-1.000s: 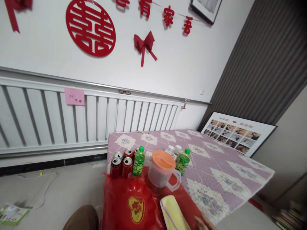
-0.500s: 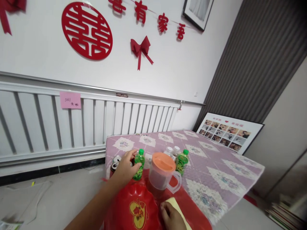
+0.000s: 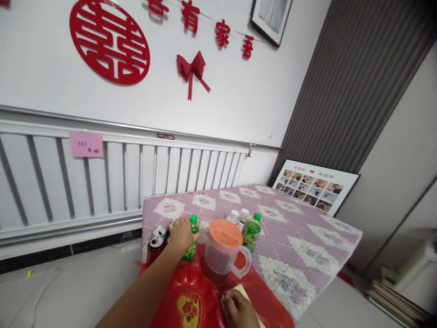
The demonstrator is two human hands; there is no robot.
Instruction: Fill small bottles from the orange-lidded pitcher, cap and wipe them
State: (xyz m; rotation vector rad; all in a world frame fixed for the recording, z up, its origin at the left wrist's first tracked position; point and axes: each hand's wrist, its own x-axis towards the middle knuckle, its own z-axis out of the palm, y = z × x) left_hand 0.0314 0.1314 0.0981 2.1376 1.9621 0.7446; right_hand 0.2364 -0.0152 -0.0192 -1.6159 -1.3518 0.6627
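Note:
My left hand point(image 3: 181, 234) reaches over a cluster of drink cans point(image 3: 156, 243), its fingers apart from the thumb. The thumb lies across the front of a green-capped drink bottle point(image 3: 190, 254); whatever is under the palm is hidden. My right hand point(image 3: 239, 310) has its fingers curled on a folded pale yellow cloth point(image 3: 243, 290). Between the hands, a red scalloped plastic tray point(image 3: 205, 291) carries a yellow picture. A clear jug point(image 3: 216, 259) with an orange lid stands beyond it, handle to the right.
Behind the jug are a second green bottle point(image 3: 251, 233) and two white-capped bottles point(image 3: 234, 217). They stand on a bed-like surface with a purple patterned cover point(image 3: 269, 212), red sheet at its near end. A white radiator point(image 3: 129, 177) runs along the wall; a photo board point(image 3: 314, 187) leans at right.
My left hand has shifted left and its fingers now curl over the cans beside the bottle. My right hand stays at the yellow cloth. The view has turned slightly right.

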